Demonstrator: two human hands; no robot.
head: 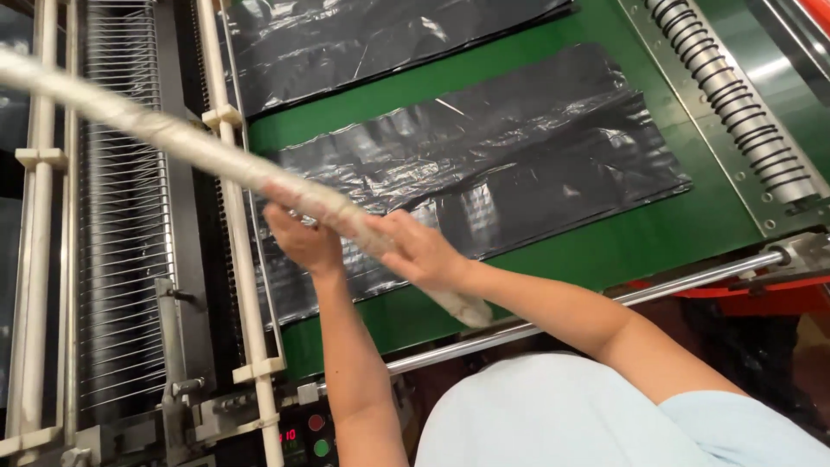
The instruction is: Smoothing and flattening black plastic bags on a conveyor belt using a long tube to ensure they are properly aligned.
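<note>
Wrapped white pole (173, 138) gripped by both hands' fingers (298, 238) above black bags (519, 147).

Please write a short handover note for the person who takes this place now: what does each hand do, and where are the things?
Left hand: closed around the long pale wrapped rod, at its middle.
Right hand: closed on the same rod, nearer its lower end.
The rod slants from the upper left corner down over the green belt.
Done: two stacks of flat black plastic bags lie on the belt, one near the hands, a second farther along.
Left: the rod touches no bag that I can see; both stacks remain on the belt.
</note>
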